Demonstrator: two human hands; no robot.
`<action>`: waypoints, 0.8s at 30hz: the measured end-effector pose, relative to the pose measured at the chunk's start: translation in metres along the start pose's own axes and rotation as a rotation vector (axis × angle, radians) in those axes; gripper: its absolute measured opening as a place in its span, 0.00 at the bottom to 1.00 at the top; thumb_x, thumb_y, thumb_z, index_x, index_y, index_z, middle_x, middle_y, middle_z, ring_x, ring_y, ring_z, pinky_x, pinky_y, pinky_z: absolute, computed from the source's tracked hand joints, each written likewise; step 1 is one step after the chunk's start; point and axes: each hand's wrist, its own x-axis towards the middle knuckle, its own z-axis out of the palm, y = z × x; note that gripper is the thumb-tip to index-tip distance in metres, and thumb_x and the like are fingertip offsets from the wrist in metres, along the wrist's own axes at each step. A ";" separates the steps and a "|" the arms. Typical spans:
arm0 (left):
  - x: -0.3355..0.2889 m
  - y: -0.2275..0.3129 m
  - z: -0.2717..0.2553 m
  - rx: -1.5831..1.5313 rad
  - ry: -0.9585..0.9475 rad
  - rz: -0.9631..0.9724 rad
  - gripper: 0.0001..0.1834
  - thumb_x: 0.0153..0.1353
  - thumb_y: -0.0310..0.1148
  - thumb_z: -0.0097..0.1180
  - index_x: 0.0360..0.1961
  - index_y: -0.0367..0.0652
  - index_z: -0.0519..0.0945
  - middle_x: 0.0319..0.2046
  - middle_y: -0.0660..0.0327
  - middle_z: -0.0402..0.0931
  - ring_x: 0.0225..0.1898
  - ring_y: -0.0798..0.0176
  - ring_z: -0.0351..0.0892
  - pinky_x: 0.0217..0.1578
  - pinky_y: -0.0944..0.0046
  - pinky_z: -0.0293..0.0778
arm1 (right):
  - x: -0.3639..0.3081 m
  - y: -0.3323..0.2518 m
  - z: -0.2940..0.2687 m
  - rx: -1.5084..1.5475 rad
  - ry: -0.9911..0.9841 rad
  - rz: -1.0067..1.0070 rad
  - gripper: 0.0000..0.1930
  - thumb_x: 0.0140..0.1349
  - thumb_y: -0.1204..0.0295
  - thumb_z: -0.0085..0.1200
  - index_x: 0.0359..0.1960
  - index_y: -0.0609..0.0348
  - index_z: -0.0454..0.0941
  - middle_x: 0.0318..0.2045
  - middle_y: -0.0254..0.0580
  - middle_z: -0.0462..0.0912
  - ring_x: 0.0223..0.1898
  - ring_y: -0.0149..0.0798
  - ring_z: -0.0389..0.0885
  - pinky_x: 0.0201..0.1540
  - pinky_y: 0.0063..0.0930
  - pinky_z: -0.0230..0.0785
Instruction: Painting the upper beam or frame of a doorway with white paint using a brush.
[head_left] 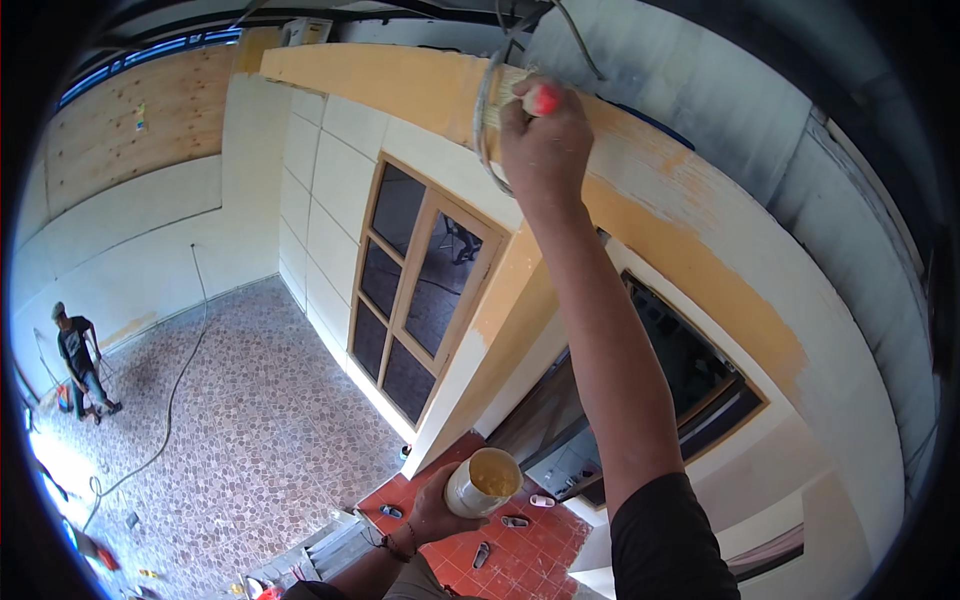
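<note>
My right hand [552, 145] is closed around a paintbrush [543, 99] whose red handle end shows above the fingers. Its pale bristles lie against a beam [400, 85] painted partly yellow-orange and partly cream. Right beside the brush, a loop of grey cable [481, 120] hangs over the beam. Lower down, my left hand [437, 510] grips a pale cylindrical container [461, 496] from its left side. The container's mouth is turned toward me, and yellowish paint [493, 474] coats its inside.
Far below, a patterned tile floor [270, 380] meets red tiles [520, 560] with several sandals. A wood-framed window [425, 290] stands under the beam. Another person [78, 360] is at the far left, near a long hose [170, 410]. Grey panels [690, 90] rise behind the beam.
</note>
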 end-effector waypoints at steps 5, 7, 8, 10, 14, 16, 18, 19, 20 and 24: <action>0.001 0.004 -0.009 0.013 0.028 -0.027 0.51 0.32 0.41 0.81 0.59 0.41 0.68 0.51 0.54 0.77 0.53 0.55 0.79 0.53 0.56 0.76 | -0.026 0.020 -0.074 0.106 0.204 0.109 0.13 0.53 0.86 0.59 0.38 0.59 0.74 0.36 0.41 0.78 0.42 0.38 0.81 0.44 0.29 0.76; -0.003 -0.001 -0.014 0.008 0.031 -0.023 0.50 0.32 0.41 0.81 0.58 0.42 0.69 0.51 0.54 0.77 0.53 0.56 0.79 0.53 0.56 0.76 | -0.035 0.000 -0.128 0.190 0.250 0.204 0.08 0.59 0.87 0.55 0.38 0.64 0.73 0.38 0.40 0.78 0.43 0.35 0.79 0.45 0.29 0.77; -0.003 0.001 -0.015 0.004 0.032 -0.019 0.50 0.32 0.41 0.81 0.58 0.42 0.69 0.51 0.54 0.77 0.53 0.56 0.79 0.53 0.56 0.76 | -0.036 -0.009 -0.157 0.088 0.216 0.350 0.06 0.61 0.86 0.53 0.38 0.65 0.73 0.38 0.41 0.78 0.44 0.36 0.79 0.45 0.30 0.78; -0.002 0.007 -0.019 0.055 0.006 -0.090 0.50 0.32 0.41 0.81 0.58 0.42 0.68 0.51 0.54 0.77 0.53 0.56 0.79 0.53 0.56 0.76 | -0.035 -0.030 -0.160 0.091 0.223 0.260 0.05 0.62 0.85 0.52 0.38 0.64 0.74 0.36 0.43 0.78 0.39 0.39 0.81 0.40 0.31 0.78; -0.001 0.013 -0.016 0.039 0.035 -0.055 0.50 0.32 0.41 0.81 0.58 0.41 0.68 0.51 0.54 0.77 0.53 0.57 0.79 0.53 0.56 0.76 | -0.012 -0.034 -0.047 0.140 0.054 -0.170 0.10 0.55 0.82 0.58 0.39 0.60 0.74 0.33 0.51 0.77 0.32 0.53 0.80 0.37 0.39 0.75; 0.003 0.017 -0.010 0.029 0.040 -0.021 0.50 0.32 0.40 0.81 0.59 0.41 0.68 0.50 0.54 0.78 0.52 0.57 0.79 0.52 0.57 0.76 | 0.001 -0.023 -0.004 -0.002 -0.067 -0.050 0.10 0.54 0.80 0.58 0.37 0.58 0.75 0.33 0.51 0.77 0.34 0.56 0.80 0.38 0.43 0.75; -0.001 0.018 -0.007 0.022 0.063 -0.005 0.50 0.32 0.41 0.81 0.59 0.41 0.68 0.50 0.54 0.78 0.52 0.57 0.79 0.52 0.57 0.76 | 0.010 0.005 0.009 -0.063 0.004 -0.063 0.09 0.54 0.79 0.57 0.37 0.57 0.75 0.33 0.51 0.77 0.34 0.56 0.80 0.37 0.44 0.75; -0.004 0.018 -0.009 0.010 0.087 0.001 0.50 0.31 0.41 0.81 0.58 0.41 0.68 0.49 0.54 0.78 0.52 0.57 0.80 0.52 0.57 0.77 | 0.012 0.013 0.011 -0.121 0.065 -0.071 0.08 0.54 0.78 0.57 0.36 0.57 0.75 0.32 0.51 0.77 0.33 0.56 0.80 0.36 0.46 0.75; -0.007 0.018 -0.014 0.014 0.115 -0.008 0.50 0.31 0.41 0.81 0.58 0.41 0.68 0.49 0.54 0.78 0.52 0.57 0.80 0.52 0.57 0.77 | 0.012 0.008 0.007 -0.042 0.067 0.061 0.07 0.53 0.78 0.57 0.35 0.57 0.75 0.31 0.51 0.77 0.30 0.55 0.80 0.34 0.46 0.75; -0.011 0.016 -0.025 0.024 0.130 -0.037 0.50 0.31 0.42 0.82 0.57 0.39 0.70 0.48 0.54 0.80 0.50 0.57 0.81 0.52 0.57 0.76 | 0.017 -0.007 0.008 0.039 0.032 0.034 0.08 0.53 0.77 0.57 0.36 0.57 0.76 0.30 0.50 0.77 0.29 0.54 0.80 0.34 0.45 0.75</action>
